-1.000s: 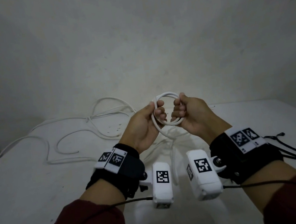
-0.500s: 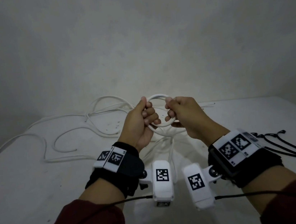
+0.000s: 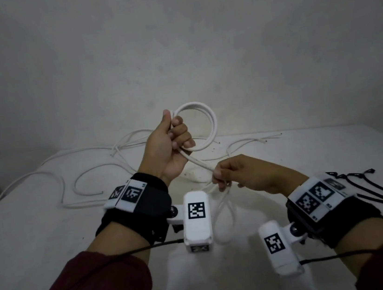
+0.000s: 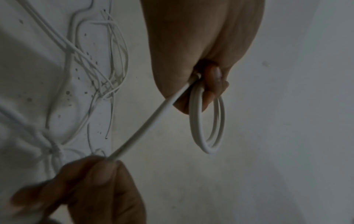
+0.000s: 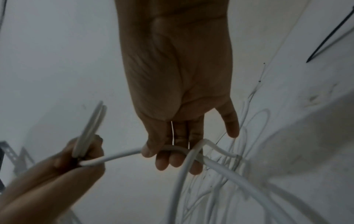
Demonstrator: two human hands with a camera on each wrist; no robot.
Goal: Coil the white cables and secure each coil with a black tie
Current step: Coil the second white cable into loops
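Note:
My left hand (image 3: pixel 175 139) is raised above the table and grips a small coil of white cable (image 3: pixel 209 120) (image 4: pixel 208 121), two or three loops wide. From the coil a straight stretch of the same cable (image 3: pixel 200 164) (image 4: pixel 151 119) runs down to my right hand (image 3: pixel 222 179) (image 5: pixel 172 153), which pinches it between thumb and fingers lower and to the right. Below the right hand the cable hangs on down to the table. Several black ties (image 3: pixel 371 189) lie on the table at the far right, also seen as black ties (image 5: pixel 329 36) in the right wrist view.
More loose white cables (image 3: pixel 83 183) sprawl over the white table (image 3: pixel 39 237) at the back left and centre, with thin bare ends (image 3: pixel 258 139) behind my hands. A plain wall (image 3: pixel 173 50) rises just behind the table.
My hands were together on the coil. The left hand has since lifted the coil up, and the right hand has let go of it and slid down the trailing cable, to the right.

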